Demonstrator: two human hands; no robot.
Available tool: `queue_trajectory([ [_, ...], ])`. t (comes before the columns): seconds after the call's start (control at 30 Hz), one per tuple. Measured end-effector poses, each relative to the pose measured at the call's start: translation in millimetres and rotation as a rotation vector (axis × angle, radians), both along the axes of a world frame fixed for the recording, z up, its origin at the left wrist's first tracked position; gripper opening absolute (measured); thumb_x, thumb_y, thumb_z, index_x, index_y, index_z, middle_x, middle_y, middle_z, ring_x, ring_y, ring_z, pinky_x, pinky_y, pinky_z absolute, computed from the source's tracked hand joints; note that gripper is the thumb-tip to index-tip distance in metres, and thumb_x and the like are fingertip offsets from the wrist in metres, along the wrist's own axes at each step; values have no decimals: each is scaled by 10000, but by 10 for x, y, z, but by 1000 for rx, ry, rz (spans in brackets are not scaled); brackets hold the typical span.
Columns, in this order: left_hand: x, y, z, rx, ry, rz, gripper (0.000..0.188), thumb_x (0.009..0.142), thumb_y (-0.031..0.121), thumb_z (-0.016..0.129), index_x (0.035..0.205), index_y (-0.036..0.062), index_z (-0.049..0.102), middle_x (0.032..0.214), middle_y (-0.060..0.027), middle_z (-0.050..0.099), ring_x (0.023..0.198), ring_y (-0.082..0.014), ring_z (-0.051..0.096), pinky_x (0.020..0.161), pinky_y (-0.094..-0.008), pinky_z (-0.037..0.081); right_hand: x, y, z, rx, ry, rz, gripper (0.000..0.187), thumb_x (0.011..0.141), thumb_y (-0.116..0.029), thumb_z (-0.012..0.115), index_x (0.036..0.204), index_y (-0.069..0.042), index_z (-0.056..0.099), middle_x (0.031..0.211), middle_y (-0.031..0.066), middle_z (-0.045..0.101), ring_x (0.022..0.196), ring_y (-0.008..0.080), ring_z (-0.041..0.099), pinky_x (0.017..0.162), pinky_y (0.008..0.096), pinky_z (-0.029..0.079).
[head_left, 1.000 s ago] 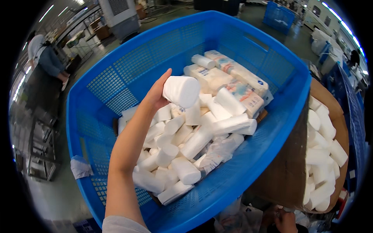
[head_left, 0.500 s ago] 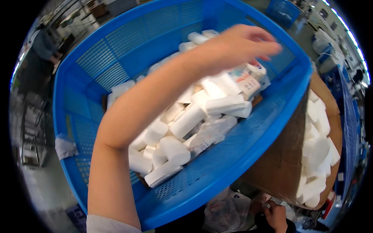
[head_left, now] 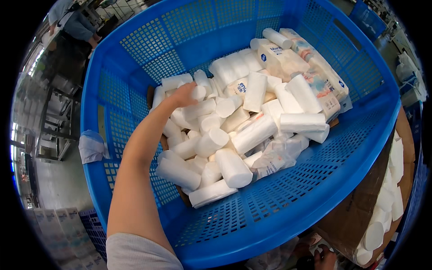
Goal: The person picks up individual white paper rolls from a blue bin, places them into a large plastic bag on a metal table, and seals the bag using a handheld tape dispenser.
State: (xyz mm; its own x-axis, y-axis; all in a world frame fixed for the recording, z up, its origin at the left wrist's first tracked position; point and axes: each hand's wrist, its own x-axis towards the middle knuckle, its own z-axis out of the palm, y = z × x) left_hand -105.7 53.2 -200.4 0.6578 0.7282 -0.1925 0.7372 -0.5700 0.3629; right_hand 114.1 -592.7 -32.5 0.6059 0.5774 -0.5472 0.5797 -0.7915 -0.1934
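Note:
My left arm reaches into a large blue plastic basket [head_left: 288,216] from the lower left. My left hand [head_left: 183,95] is at the left part of a heap of white paper rolls, with its thumb and a finger on either side of the end of a white roll [head_left: 198,93]. Its other fingers are hidden. Loose rolls, such as one thick roll [head_left: 233,168], lie every which way around it. Printed plastic packs of rolls [head_left: 281,58] rest at the basket's far right. A crumpled clear plastic wrapper [head_left: 274,159] lies near the front. My right hand is out of view.
A brown cardboard box [head_left: 355,216] with more white rolls stands against the basket's right side. Another person's hand [head_left: 325,258] shows below the basket's front rim. A pale cloth or bag [head_left: 92,146] hangs on the left rim. Another person [head_left: 76,22] is at the far left.
My left hand has gone from above the packs at the right, where it was spread and empty, down to the rolls at the left. The view has shifted, uncovering more of the heap.

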Motion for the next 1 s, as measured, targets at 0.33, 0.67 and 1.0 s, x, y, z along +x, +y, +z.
queue_trajectory([
  [0.33,386,131,982,-737,-998,348,380,792,281,571,1037,-8,541,863,-76,586,692,-148,502,626,-273,424,6,134,18,36,-13,-5,169,828,-135,560,938,-16,605,693,192,598,634,334,597,597,397,458],
  [0.67,1077,-574,1424,-1356,-1221,365,398,820,324,471,995,-25,550,901,-100,624,749,-167,635,656,-251,535,0,-24,-22,163,-103,106,191,794,-112,559,948,-12,607,756,204,595,686,346,596,622,412,464],
  [1.0,1352,-880,1509,-1446,-1222,415,344,833,311,467,912,-15,541,768,-65,559,595,-114,531,522,-238,477,-61,98,112,127,-52,15,282,729,-44,530,1005,-18,584,944,235,566,931,397,527,783,436,443],
])
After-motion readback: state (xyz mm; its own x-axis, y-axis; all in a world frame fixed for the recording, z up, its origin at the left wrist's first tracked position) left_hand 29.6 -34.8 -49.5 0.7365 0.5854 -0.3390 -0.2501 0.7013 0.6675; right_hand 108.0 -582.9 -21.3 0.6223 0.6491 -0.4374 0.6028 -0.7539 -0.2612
